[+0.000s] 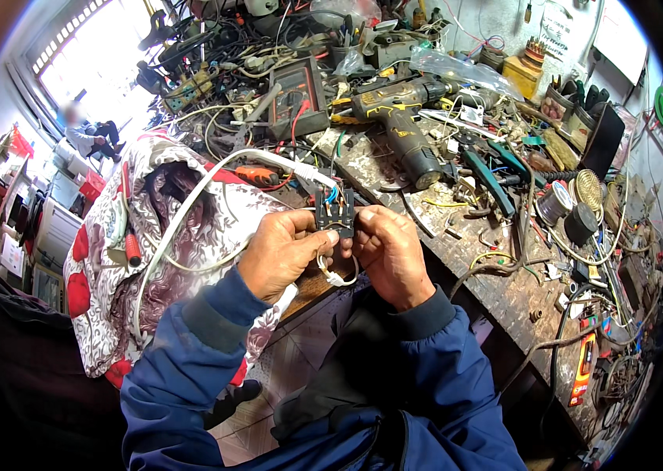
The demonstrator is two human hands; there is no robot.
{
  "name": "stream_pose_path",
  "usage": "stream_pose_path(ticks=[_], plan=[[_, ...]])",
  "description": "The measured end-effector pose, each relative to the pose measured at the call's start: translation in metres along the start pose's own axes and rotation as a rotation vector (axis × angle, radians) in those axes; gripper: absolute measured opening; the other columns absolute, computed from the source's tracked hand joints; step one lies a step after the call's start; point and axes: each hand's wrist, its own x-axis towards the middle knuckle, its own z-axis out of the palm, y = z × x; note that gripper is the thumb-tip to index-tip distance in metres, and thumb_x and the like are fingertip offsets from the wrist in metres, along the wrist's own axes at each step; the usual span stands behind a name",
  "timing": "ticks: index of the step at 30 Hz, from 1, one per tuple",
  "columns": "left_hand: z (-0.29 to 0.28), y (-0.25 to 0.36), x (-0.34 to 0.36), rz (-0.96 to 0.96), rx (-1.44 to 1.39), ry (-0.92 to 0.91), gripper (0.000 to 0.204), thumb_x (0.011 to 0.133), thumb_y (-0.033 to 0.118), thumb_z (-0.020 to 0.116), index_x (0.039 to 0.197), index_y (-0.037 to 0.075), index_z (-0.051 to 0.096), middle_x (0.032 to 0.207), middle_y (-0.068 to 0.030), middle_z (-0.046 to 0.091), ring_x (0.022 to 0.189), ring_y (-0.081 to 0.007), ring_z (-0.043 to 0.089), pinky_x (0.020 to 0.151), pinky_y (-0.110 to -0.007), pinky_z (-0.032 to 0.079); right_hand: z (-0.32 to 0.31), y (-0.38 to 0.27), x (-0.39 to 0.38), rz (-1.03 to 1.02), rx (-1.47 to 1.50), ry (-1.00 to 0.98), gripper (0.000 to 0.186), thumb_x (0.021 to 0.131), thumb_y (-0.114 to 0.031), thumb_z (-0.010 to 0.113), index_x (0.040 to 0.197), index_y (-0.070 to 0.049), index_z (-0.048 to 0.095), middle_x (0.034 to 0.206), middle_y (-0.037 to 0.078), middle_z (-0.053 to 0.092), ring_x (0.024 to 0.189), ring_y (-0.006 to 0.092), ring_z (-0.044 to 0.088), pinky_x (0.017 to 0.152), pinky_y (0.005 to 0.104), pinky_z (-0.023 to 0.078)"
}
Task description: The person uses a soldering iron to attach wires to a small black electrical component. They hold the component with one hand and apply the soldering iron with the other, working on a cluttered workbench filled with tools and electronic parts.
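Note:
A small black electrical part (335, 210) with brass contacts is held up near the middle, wired to a white cable (218, 166) with blue and brown cores. My left hand (278, 251) grips the part at its lower left, thumb on its lower edge. My right hand (386, 253) has its fingers curled closed at the part's right edge, pinching it. A short white wire loop (345, 276) hangs below the part. An orange-handled tool (253, 174) lies just behind my left hand.
A cluttered bench (508, 306) carries a cordless drill (402, 133), pliers (488, 179), solder spools (555, 202), a meter (298, 98) and tangled cables. Patterned fabric (104, 314) covers the left side. Another person (88, 133) sits by the bright window at the far upper left.

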Motion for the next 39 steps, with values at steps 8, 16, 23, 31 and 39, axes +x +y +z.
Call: stream_pose_path(ticks=[8,16,23,31,39], plan=[[-0.012,-0.007,-0.001,0.013,0.086,-0.010,0.025,0.100,0.007,0.069,0.121,-0.006,0.071,0.101,-0.0087,0.076,0.086,-0.0113,0.071,0.075,-0.026,0.057,0.005,0.007,-0.010,-0.028,-0.166,0.078,0.022,0.099,-0.004,0.061,0.117,0.007,0.066,0.094,0.008,0.072,0.078,0.0135,0.068,0.072,0.0266,0.055],[-0.016,-0.010,0.007,0.093,0.197,-0.135,0.030,0.098,0.023,0.071,0.114,-0.002,0.069,0.089,-0.0022,0.067,0.078,-0.0110,0.063,0.073,-0.027,0.054,0.026,-0.036,-0.134,-0.429,-1.095,0.005,0.022,0.095,-0.008,0.069,0.114,0.003,0.068,0.098,0.015,0.072,0.087,0.0264,0.071,0.080,0.0373,0.056],[-0.020,-0.013,0.005,0.036,-0.009,-0.082,0.019,0.097,0.010,0.070,0.111,-0.003,0.071,0.083,-0.0010,0.065,0.066,-0.0122,0.064,0.064,-0.029,0.059,0.053,-0.130,-0.225,-0.543,-1.422,0.059,0.019,0.093,-0.011,0.074,0.106,0.002,0.070,0.094,0.020,0.069,0.087,0.0385,0.070,0.075,0.0426,0.056],[-0.019,-0.018,0.008,0.143,0.009,-0.060,0.023,0.091,0.014,0.075,0.105,-0.003,0.070,0.078,-0.0043,0.068,0.064,-0.0138,0.066,0.062,-0.029,0.058,0.012,-0.250,-0.254,-0.366,-1.677,0.365,0.017,0.095,-0.016,0.073,0.093,0.001,0.076,0.077,0.007,0.074,0.069,0.0110,0.069,0.064,0.0315,0.056],[-0.030,-0.008,-0.001,0.115,0.021,-0.137,0.032,0.093,0.017,0.074,0.115,-0.006,0.069,0.091,-0.0106,0.074,0.076,-0.0211,0.074,0.071,-0.034,0.062,-0.217,-0.467,-0.343,-0.813,-1.124,1.535,0.021,0.100,-0.017,0.067,0.106,0.002,0.061,0.082,0.013,0.064,0.063,0.0249,0.070,0.045,0.0387,0.055]])
